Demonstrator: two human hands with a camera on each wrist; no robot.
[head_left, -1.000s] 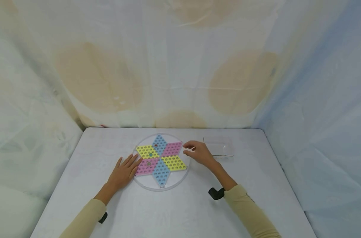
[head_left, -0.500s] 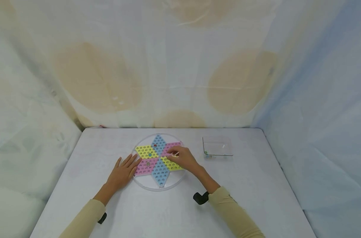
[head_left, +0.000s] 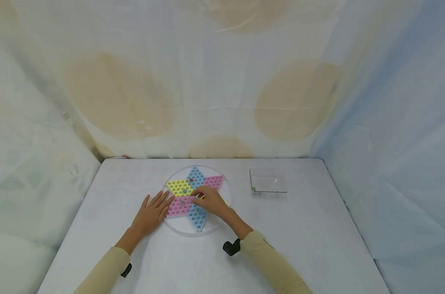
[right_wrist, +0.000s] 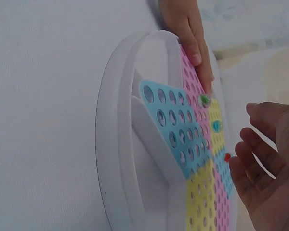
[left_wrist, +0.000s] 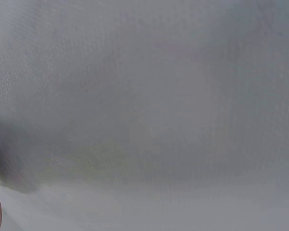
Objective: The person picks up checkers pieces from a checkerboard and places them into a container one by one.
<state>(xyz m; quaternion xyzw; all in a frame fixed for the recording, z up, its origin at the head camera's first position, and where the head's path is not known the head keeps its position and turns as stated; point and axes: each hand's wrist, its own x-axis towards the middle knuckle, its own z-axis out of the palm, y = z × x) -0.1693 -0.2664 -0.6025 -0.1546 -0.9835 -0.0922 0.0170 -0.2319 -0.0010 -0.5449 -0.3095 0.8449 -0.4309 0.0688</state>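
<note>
A round white game board with a star of pink, yellow and blue holed sections (head_left: 179, 187) lies on the table. Three marbles sit on it: a red one (head_left: 191, 179), a blue one (head_left: 185, 191) and a clear green one (right_wrist: 204, 100). My left hand (head_left: 150, 215) lies flat with spread fingers, its fingertips on the board's left edge. Over the middle of the board hovers my right hand (head_left: 212, 201), thumb and fingers bent and apart, near the blue and green marbles. In the right wrist view nothing shows between these fingers (right_wrist: 253, 149). The left wrist view is mostly blurred grey.
To the right of the board stands a clear rectangular box (head_left: 268, 191), with a green marble (head_left: 253, 189) and other small blurred pieces in it. The white table (head_left: 193, 265) backs onto a hanging patterned cloth (head_left: 215, 81), with cloth at both sides.
My right hand has moved left from the board's right rim to over its middle. A green marble now shows in the clear box. My left hand has stayed in place.
</note>
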